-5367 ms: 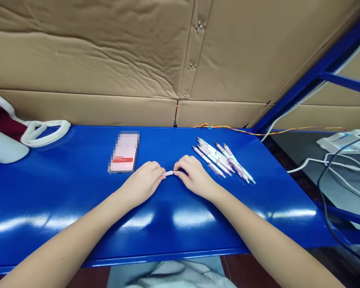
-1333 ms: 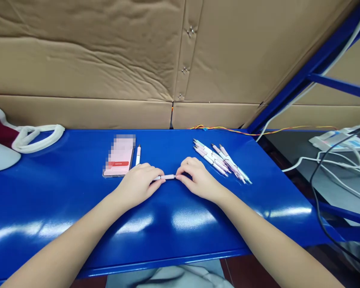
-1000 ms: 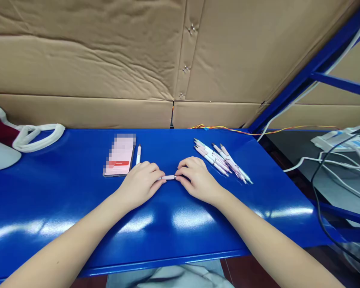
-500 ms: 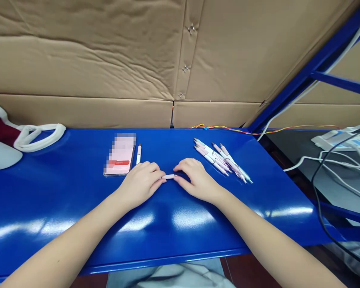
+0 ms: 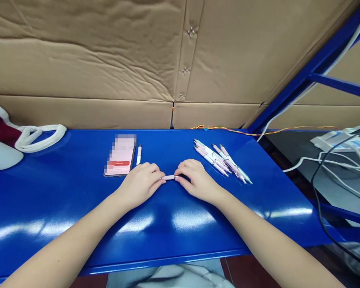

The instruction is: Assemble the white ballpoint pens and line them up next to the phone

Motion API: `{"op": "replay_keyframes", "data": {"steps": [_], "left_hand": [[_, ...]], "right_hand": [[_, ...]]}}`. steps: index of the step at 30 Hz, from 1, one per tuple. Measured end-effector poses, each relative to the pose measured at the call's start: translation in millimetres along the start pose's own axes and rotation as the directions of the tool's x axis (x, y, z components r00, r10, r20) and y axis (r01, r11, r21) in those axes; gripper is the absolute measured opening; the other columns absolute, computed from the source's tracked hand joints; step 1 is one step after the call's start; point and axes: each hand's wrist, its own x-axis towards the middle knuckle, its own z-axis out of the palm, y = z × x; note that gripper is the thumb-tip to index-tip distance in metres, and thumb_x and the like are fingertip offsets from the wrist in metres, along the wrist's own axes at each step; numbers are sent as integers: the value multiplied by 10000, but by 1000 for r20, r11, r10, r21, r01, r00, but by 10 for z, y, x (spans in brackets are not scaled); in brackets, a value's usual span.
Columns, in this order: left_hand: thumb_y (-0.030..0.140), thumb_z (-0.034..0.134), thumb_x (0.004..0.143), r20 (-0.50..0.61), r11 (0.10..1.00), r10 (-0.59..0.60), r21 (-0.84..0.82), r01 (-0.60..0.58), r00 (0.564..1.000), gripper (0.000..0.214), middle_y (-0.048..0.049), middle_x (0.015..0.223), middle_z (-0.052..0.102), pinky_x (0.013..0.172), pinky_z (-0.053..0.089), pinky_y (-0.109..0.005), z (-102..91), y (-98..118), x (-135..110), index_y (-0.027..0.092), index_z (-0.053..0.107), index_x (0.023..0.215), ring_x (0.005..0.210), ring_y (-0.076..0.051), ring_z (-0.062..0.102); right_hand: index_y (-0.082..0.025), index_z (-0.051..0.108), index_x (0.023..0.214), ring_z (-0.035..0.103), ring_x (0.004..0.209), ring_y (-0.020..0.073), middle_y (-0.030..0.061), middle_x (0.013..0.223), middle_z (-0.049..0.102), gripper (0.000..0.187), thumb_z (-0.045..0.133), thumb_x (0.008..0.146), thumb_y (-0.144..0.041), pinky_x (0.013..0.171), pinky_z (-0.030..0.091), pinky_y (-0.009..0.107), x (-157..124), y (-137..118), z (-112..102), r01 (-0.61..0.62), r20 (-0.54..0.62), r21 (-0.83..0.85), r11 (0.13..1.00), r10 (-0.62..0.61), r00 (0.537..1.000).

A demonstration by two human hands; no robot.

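Between my two hands lies a pale pink pen (image 5: 168, 177), held level just above the blue table (image 5: 156, 236). My left hand (image 5: 142, 184) pinches one end of it. At the other end, the thumb and fingers of my right hand (image 5: 195, 178) close on its dark tip. A single white and pink pen (image 5: 139, 155) rests beyond my left hand, beside a phone (image 5: 121, 154) with a pink screen. To the right of my right hand is a loose pile of several white and pink pens (image 5: 213, 156).
A white strap (image 5: 42, 136) and a pale rounded object (image 5: 3, 154) sit at the left. Cardboard (image 5: 108, 72) covers the wall behind the table. On the right are a blue metal frame (image 5: 342, 85), white cables (image 5: 333, 156) and a black cable (image 5: 318, 204).
My right thumb and fingertips have drawn together on the pen's tip, where the forefinger was raised off it before. My left hand keeps its grip in the same spot.
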Motion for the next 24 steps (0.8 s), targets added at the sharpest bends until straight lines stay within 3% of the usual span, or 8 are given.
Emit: {"op": "replay_keyframes", "data": {"steps": [6, 17, 24], "left_hand": [[335, 436, 928, 22, 999, -30, -17, 30, 999, 265, -43, 895, 607, 746, 446, -317, -25, 4, 4, 194, 655, 973, 806, -173, 534], [320, 431, 924, 20, 999, -29, -26, 30, 999, 261, -49, 884, 609, 728, 448, -307, -61, -45, -8, 199, 655, 981, 796, -170, 550], [309, 438, 900, 22, 989, -124, -79, 125, 992, 215, -41, 869, 618, 702, 447, -314, -133, 29, 23, 175, 605, 904, 785, -183, 552]], "right_hand": [[-190, 580, 827, 496, 778, 167, 11, 787, 616, 93, 545, 790, -113, 764, 334, 320, -10, 11, -20, -77, 4, -4, 997, 77, 997], [-178, 599, 837, 521, 738, 154, 17, 786, 626, 139, 532, 762, -81, 717, 381, 294, -19, 80, -78, -74, 4, 65, 995, 74, 997], [-198, 666, 856, 545, 787, 167, 31, 791, 631, 68, 619, 807, -195, 753, 393, 321, 1, 58, -18, -111, -22, 94, 989, 114, 993]]}}
